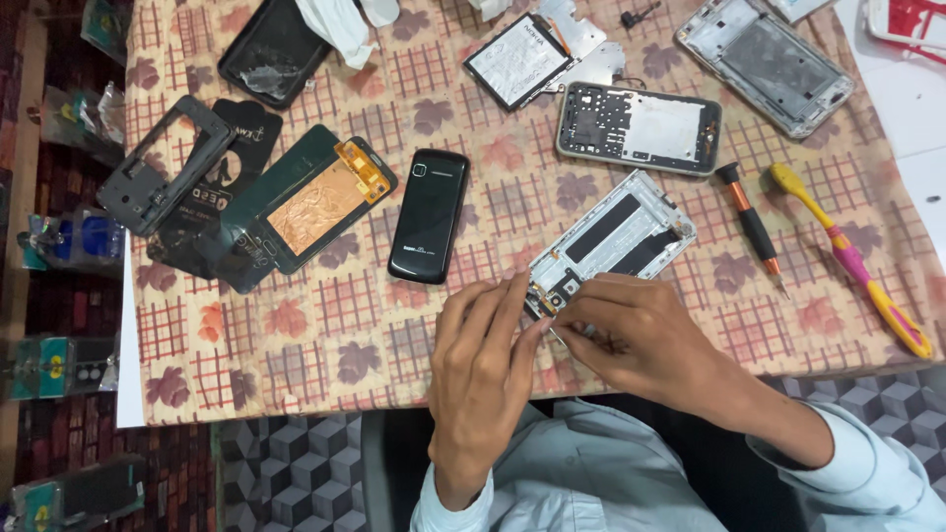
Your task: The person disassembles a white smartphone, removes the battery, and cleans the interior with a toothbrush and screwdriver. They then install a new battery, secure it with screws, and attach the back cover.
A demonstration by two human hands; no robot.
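Observation:
An opened silver phone frame lies tilted on the patterned tablecloth, its near end under my fingers. My left hand pinches that near corner of the frame with thumb and fingertips. My right hand rests against the same end, fingers curled around a thin tool whose tip pokes out near the camera area; the tool is mostly hidden. Both wrists come from light blue sleeves at the bottom.
A black small phone lies left of the frame. A copper-backed screen panel and black frames lie farther left. A black-orange screwdriver, a yellow-pink brush, another phone chassis and a silver housing sit right and behind.

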